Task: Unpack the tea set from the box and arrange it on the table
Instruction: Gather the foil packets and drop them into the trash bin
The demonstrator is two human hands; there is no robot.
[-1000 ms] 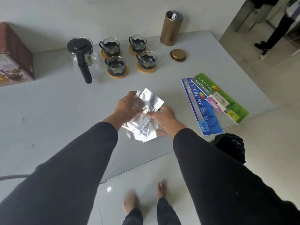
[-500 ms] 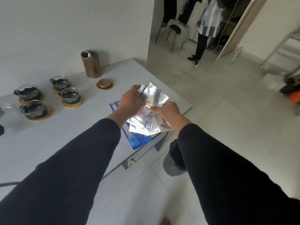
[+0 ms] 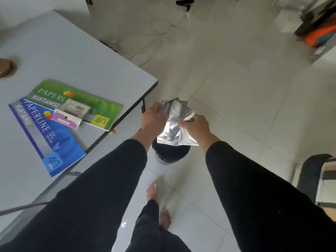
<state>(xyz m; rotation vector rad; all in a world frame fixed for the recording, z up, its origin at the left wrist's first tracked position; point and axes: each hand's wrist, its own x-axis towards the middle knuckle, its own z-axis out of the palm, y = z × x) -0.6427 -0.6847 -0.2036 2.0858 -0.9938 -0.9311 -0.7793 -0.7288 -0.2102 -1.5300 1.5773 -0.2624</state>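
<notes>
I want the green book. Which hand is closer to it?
Left. The left hand is just right of the green book, past the table edge; the right hand is farther right.

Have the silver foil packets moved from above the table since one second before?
Yes. The foil packets, then over the table, are now past its edge, above the black bin.

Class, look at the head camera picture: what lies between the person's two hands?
In the head view, crumpled silver foil packets lie between the left hand and the right hand; both hands grip them, above a black-lined bin on the floor.
</notes>
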